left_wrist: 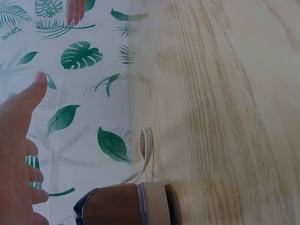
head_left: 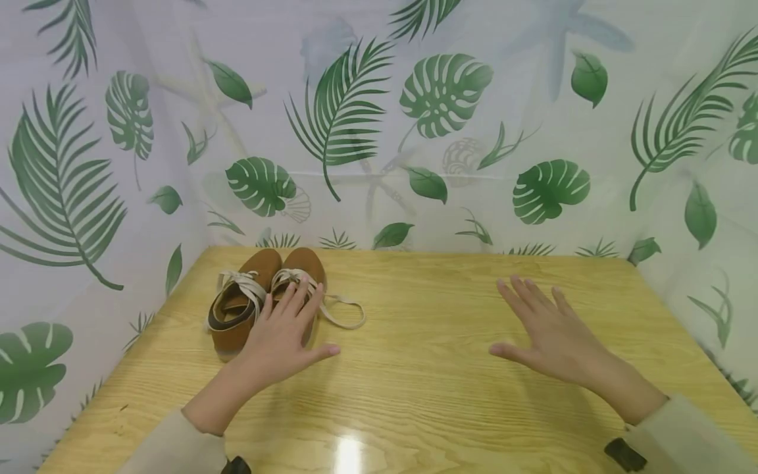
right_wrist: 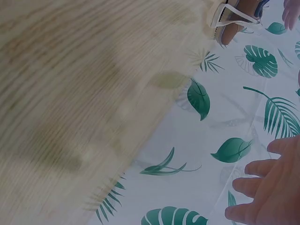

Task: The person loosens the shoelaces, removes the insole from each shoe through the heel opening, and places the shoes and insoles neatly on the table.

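A pair of brown shoes with pale laces stands side by side at the back left of the wooden table, toes toward the back wall. My left hand [head_left: 281,342] is held over the right-hand shoe [head_left: 309,262], fingers spread and thumb out to the right, hiding part of it. Just left of that hand is the left-hand shoe [head_left: 229,337], its lace [head_left: 251,286] tied across the top. From the right-hand shoe a loose lace loop [head_left: 358,321] trails onto the wood. On the right side my right hand [head_left: 553,339] hovers above the table, fingers extended, holding nothing.
The wooden table [head_left: 414,388] has a leaf-patterned white sheet [head_left: 367,217] rising behind it and along both sides. Light reflects off the table near its front. Dark bands show at both sleeve cuffs.
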Demonstrator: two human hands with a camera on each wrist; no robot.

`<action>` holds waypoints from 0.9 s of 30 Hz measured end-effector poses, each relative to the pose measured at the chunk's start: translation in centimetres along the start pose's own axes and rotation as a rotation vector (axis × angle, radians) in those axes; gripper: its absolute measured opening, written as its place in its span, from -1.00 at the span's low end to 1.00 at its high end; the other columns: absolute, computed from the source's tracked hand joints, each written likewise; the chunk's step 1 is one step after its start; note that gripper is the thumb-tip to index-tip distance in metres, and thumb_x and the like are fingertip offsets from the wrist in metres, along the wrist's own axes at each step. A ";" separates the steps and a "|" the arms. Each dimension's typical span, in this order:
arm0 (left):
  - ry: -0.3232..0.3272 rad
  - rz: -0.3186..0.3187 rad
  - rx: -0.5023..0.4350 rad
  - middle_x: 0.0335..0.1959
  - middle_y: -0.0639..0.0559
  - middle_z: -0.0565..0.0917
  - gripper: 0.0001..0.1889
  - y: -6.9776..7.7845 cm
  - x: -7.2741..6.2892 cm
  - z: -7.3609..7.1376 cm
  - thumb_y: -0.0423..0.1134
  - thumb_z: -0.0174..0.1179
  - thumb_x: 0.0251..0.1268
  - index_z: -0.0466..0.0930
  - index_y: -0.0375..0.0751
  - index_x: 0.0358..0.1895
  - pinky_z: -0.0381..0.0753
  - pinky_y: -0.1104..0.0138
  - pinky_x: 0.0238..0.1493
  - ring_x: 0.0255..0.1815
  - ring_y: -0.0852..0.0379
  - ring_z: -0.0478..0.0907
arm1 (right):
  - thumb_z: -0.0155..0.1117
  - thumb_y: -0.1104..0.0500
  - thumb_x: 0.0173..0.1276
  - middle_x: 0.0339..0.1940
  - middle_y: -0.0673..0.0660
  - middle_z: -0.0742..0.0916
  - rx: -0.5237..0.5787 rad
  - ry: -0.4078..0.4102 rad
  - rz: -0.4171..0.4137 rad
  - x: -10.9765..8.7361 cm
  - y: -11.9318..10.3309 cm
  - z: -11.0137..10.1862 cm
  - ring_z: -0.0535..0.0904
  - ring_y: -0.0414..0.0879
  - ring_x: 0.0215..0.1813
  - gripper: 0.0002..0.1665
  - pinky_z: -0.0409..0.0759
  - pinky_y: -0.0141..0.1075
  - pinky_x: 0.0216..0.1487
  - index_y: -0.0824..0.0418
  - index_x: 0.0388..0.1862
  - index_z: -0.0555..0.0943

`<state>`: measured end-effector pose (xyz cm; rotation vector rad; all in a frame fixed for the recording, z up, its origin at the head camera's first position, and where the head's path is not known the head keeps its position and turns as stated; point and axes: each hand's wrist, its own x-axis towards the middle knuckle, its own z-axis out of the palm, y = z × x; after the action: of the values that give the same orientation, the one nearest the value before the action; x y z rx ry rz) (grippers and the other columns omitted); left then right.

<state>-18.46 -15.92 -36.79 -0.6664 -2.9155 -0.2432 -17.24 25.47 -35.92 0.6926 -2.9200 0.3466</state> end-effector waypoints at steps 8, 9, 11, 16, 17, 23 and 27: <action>0.008 -0.023 -0.015 0.52 -0.24 -0.09 0.03 -0.8 0.1 0.7 0.43 0.02 0.14 -0.16 -0.09 0.52 -0.11 -0.27 0.43 0.51 -0.23 -0.13 | 0.16 -0.34 0.24 0.52 0.32 0.06 0.006 -0.019 0.006 0.7 -0.1 1.1 -0.05 0.31 0.50 0.12 -0.22 0.29 0.45 0.15 0.54 -0.09; 0.009 -0.028 -0.020 0.52 -0.23 -0.10 0.03 -0.9 0.1 0.7 0.43 0.02 0.14 -0.16 -0.09 0.52 -0.10 -0.27 0.43 0.51 -0.23 -0.13 | 0.16 -0.35 0.23 0.52 0.32 0.07 0.007 -0.025 0.005 0.8 -0.2 1.2 -0.05 0.31 0.49 0.12 -0.20 0.30 0.45 0.15 0.54 -0.07; 0.007 -0.038 -0.028 0.52 -0.23 -0.11 0.03 -1.0 0.1 0.8 0.42 0.03 0.14 -0.18 -0.08 0.52 -0.09 -0.27 0.43 0.51 -0.23 -0.13 | 0.14 -0.36 0.23 0.52 0.32 0.08 0.012 -0.042 0.005 1.1 -0.5 1.5 -0.05 0.30 0.50 0.11 -0.16 0.31 0.43 0.16 0.54 -0.05; 0.000 -0.049 -0.060 0.52 -0.24 -0.12 0.02 -1.2 0.1 0.9 0.40 0.03 0.16 -0.15 -0.12 0.52 -0.07 -0.27 0.42 0.50 -0.25 -0.13 | 0.11 -0.38 0.25 0.51 0.32 0.10 0.021 -0.057 0.002 1.9 -1.0 2.1 -0.04 0.29 0.50 0.10 -0.11 0.32 0.42 0.15 0.54 -0.05; 0.004 -0.053 -0.065 0.52 -0.24 -0.11 0.01 -1.3 0.1 0.9 0.39 0.04 0.16 -0.13 -0.12 0.52 -0.06 -0.28 0.41 0.50 -0.25 -0.11 | 0.10 -0.38 0.25 0.51 0.32 0.11 0.020 -0.051 0.003 2.1 -1.1 2.1 -0.04 0.28 0.50 0.10 -0.10 0.32 0.42 0.15 0.54 -0.05; 0.053 -0.093 -0.142 0.51 -0.25 -0.06 -0.01 -1.6 0.1 0.9 0.36 0.09 0.15 -0.09 -0.08 0.52 0.01 -0.28 0.39 0.47 -0.29 -0.02 | 0.09 -0.33 0.30 0.49 0.36 0.15 0.073 -0.016 0.006 2.8 -1.5 2.0 0.10 0.31 0.45 0.04 0.03 0.33 0.39 0.21 0.52 -0.01; 0.067 -0.111 -0.183 0.52 -0.23 -0.08 -0.01 -1.8 -0.1 0.9 0.36 0.09 0.16 -0.15 0.00 0.52 0.05 -0.24 0.40 0.46 -0.31 -0.01 | 0.04 -0.31 0.35 0.52 0.33 0.09 0.198 -0.066 0.045 3.1 -1.8 1.8 0.09 0.36 0.44 -0.01 0.14 0.39 0.31 0.17 0.54 -0.05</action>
<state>-19.27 -17.43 -37.89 -0.5090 -2.8922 -0.5398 -19.30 22.17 -36.79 0.6756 -2.9948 0.6361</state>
